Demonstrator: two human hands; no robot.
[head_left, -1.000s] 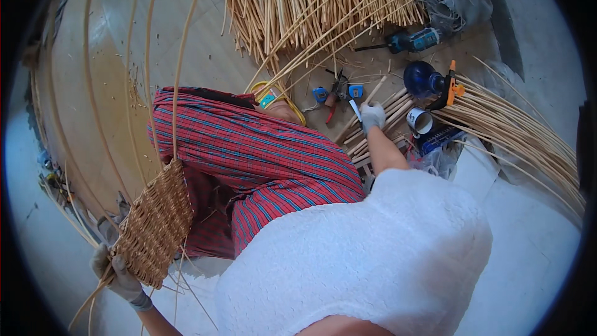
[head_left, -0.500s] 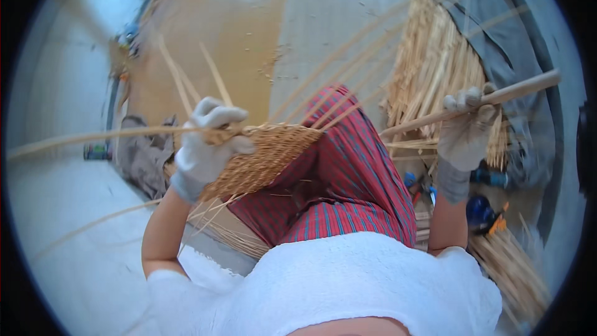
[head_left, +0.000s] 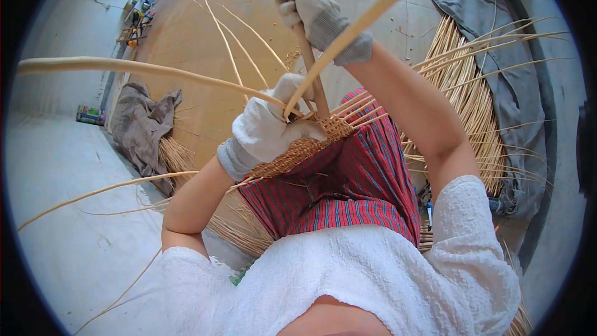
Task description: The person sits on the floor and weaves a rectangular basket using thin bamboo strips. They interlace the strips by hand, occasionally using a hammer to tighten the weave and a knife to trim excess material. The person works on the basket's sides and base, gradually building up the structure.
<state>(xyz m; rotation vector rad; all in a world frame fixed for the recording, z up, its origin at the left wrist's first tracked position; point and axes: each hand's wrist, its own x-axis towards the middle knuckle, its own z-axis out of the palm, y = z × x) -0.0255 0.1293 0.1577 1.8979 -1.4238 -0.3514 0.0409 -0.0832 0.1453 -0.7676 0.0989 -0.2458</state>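
In white gloves, both my hands are at a woven wicker piece over my lap. My left hand is closed on its upper edge, where two thick willow rods cross near the thumb. My right hand is raised beyond it, fingers wrapped round a wooden stick. The stick's lower end meets the weave's upper edge just right of my left hand; whether it goes in between the strands is hidden. Thin stakes fan out from the weave to both sides.
A big bundle of peeled rods lies at right, partly under a grey cloth. At left a brown-grey cloth covers another bundle. Small tools sit by the far left wall. Long rod ends reach widely around me.
My right hand has swung from the right to the centre, bringing the stick upright against the weave's edge. My left hand and the woven piece have shifted right.
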